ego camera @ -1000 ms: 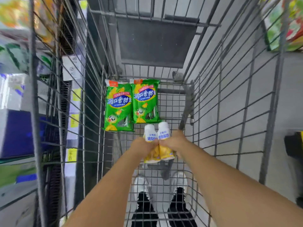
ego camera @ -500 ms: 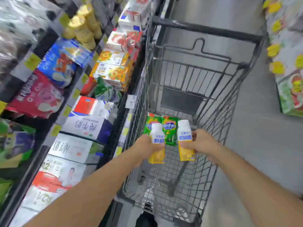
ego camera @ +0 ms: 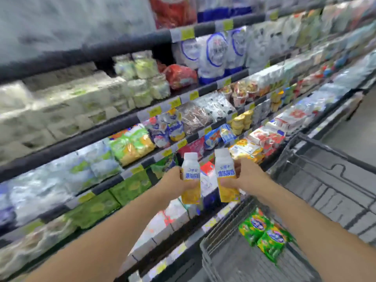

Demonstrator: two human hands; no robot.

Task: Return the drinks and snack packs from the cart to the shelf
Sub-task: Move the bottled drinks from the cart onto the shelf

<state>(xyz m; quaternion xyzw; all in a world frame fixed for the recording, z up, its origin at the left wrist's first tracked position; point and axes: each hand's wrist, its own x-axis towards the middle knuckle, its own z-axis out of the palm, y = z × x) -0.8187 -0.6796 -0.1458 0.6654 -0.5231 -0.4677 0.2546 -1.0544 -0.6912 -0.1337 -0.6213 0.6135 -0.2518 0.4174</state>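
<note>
Head view: left hand [ego camera: 176, 181] fingers clamped on one yogurt-drink bottle [ego camera: 190, 178]; right hand [ego camera: 245, 177] clamped on another [ego camera: 226, 175]. Both upright, apart, before shelf [ego camera: 130, 117]. Two green snack packs [ego camera: 264, 235] lie in cart [ego camera: 325, 180].

Upper tier: white-and-blue bags [ego camera: 211, 51], red bag [ego camera: 180, 76]
Middle tier: yellow cups [ego camera: 242, 121]
Shelf edges: yellow price tags [ego camera: 188, 33]
Right: grey floor [ego camera: 354, 137]

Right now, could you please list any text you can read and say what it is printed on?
Left bottle: blue Chinese characters, too blurred to read.
Right bottle: blue Chinese characters, likewise blurred.
Green packs in the cart: blue oval logo, unreadable.
Shelf tags: yellow, too blurred.
Nothing reads clearly.
</note>
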